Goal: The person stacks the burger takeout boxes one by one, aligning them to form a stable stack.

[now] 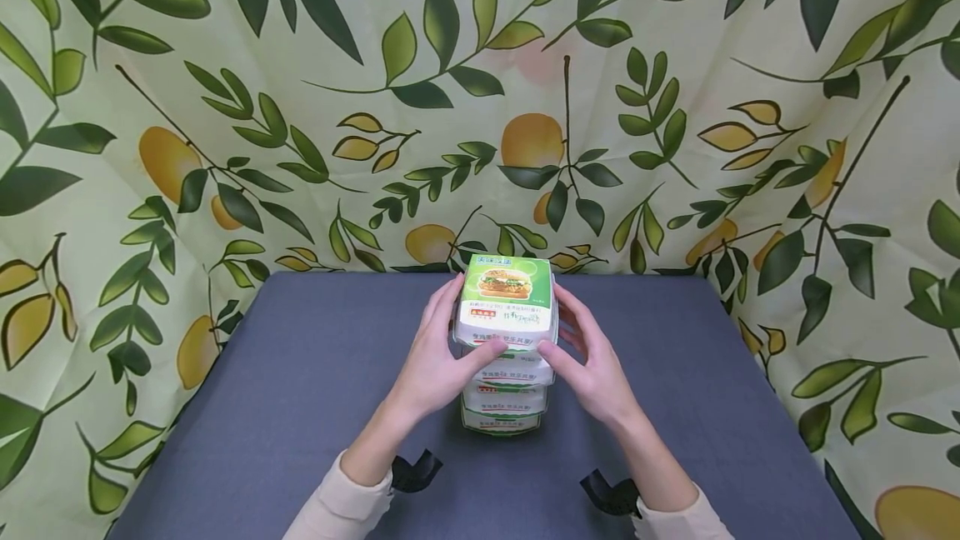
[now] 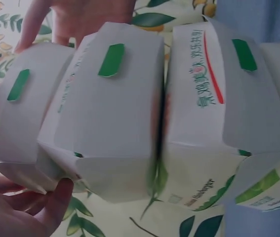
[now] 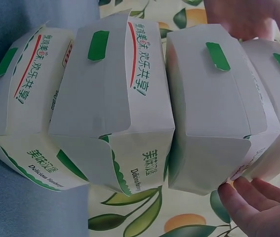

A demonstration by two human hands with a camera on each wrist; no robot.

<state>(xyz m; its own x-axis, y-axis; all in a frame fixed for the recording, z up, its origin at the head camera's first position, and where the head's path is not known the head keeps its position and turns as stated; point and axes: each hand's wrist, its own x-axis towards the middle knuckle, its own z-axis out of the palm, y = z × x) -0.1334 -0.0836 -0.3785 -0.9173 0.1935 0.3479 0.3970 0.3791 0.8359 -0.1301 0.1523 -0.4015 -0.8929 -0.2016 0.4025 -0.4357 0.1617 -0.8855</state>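
Note:
Several white and green paper burger boxes stand in one stack. The top burger box shows a printed burger on its lid; the lower burger boxes sit under it, slightly out of line. My left hand holds the top box at its left side, thumb on the front edge. From the right side my right hand holds the same box, thumb also at the front. In the left wrist view the top box is leftmost, with left fingers at its lower edge. The far fingers are partly hidden in the head view.
The stack stands on a dark blue-grey tabletop. A leaf and fruit patterned cloth hangs behind and at both sides. Black straps show at both wrists, beside the light sleeves.

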